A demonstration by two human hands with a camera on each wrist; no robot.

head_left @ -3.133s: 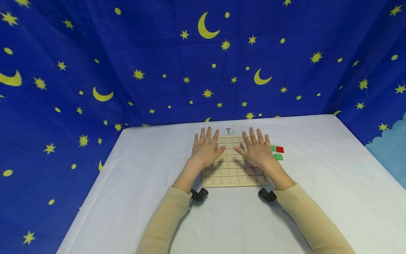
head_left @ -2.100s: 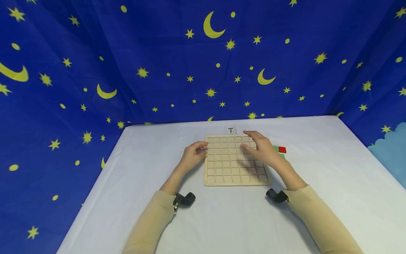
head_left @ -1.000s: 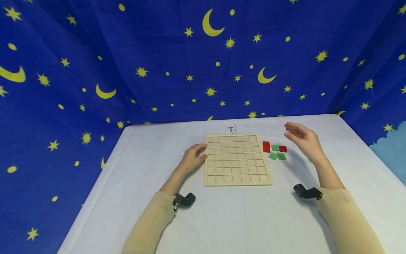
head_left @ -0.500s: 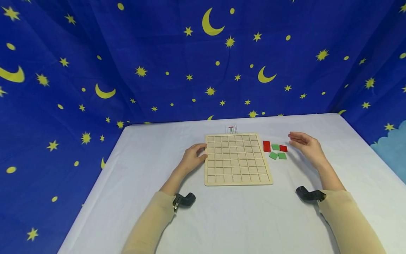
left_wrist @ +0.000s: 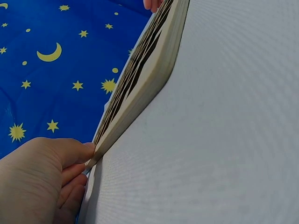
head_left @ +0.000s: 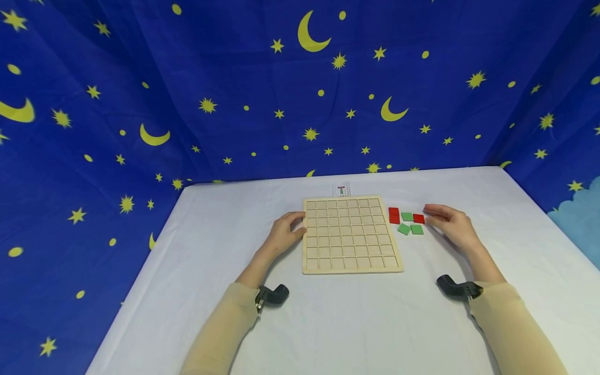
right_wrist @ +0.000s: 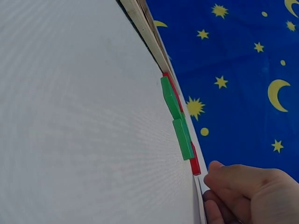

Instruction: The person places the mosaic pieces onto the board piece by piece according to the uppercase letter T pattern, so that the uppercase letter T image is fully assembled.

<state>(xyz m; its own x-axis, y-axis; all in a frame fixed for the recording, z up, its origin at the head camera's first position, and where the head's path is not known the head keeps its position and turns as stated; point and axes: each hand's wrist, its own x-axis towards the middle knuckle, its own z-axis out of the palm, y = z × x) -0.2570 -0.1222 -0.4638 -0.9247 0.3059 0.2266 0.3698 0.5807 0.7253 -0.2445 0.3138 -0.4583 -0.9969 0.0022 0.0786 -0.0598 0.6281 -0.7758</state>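
A pale wooden grid board (head_left: 350, 234) lies flat on the white table. My left hand (head_left: 282, 233) rests at its left edge; in the left wrist view the thumb (left_wrist: 77, 151) touches the rim, and the other fingers lie partly hidden behind it. Right of the board lie several flat square tiles: two red tiles (head_left: 394, 215) by the board, green tiles (head_left: 407, 216), and a separate red tile (head_left: 419, 219). My right hand (head_left: 452, 225) is beside that last tile, thumb and fingers apart, holding nothing. In the right wrist view its fingertips (right_wrist: 215, 168) are close to the red tile.
A small card (head_left: 341, 190) printed with a grid and a red and green T shape lies behind the board. A blue cloth (head_left: 262, 78) with yellow moons and stars hangs behind the table (head_left: 347, 323). A black camera mount sits on each wrist.
Both hands were spread above the board; the left went to its left edge and stayed. The right swung out to the right, uncovering the tiles, then came down beside the outer red tile.
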